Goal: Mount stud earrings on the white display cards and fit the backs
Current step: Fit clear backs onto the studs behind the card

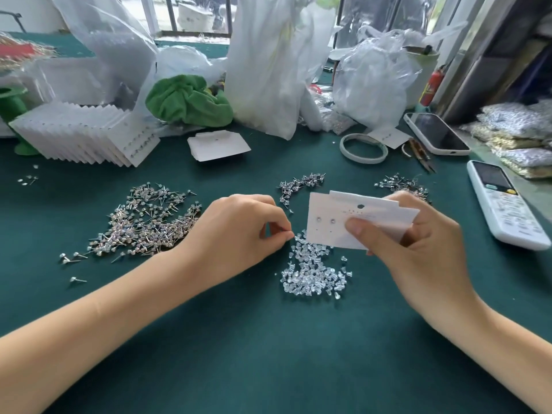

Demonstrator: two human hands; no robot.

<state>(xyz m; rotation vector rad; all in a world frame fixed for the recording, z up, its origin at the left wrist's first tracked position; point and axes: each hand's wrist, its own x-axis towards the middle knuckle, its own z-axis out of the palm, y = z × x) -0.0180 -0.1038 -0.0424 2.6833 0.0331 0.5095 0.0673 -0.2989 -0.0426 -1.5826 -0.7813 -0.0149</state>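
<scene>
holding a white card (331,222) pinched in our right hand (418,234) at frame centre-right, we pinch our left hand (239,231) narrow beside the clear backs (313,270), just left of the card's lower corner.

We find no legible text, brand or number in this view. The white display card (334,222) held in the right hand (418,243) carries a faint printed line beneath its hanging hole, too small to read. The remote control (504,204) on the worktop (268,339) shows button markings and a small display, both blurred. The red fire extinguisher (430,88) bears a label we cannot make out.
</scene>
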